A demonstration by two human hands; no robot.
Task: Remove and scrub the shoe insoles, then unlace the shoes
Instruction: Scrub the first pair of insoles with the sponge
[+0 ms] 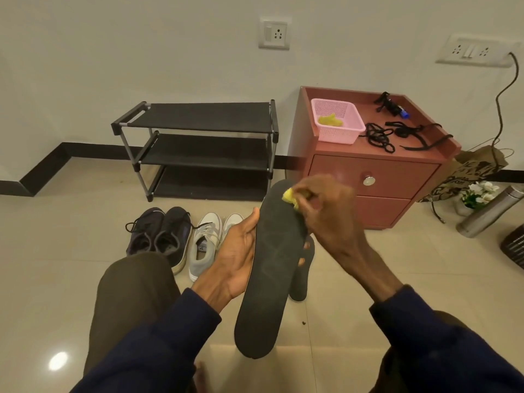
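Left hand [239, 258] curled round insole [272, 268], held upright mid-frame. Right hand [326, 214] pinches yellow sponge [289, 196] against its top end. Second insole [301, 282] behind, possibly on floor. Shoes [175, 231] on tiles beyond.

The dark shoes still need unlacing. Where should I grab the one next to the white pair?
Take the dark shoe by its heel collar, coming from above on your side. It stands upright on the floor, toe toward the rack and opening facing up, so fingers can hook inside the rim.
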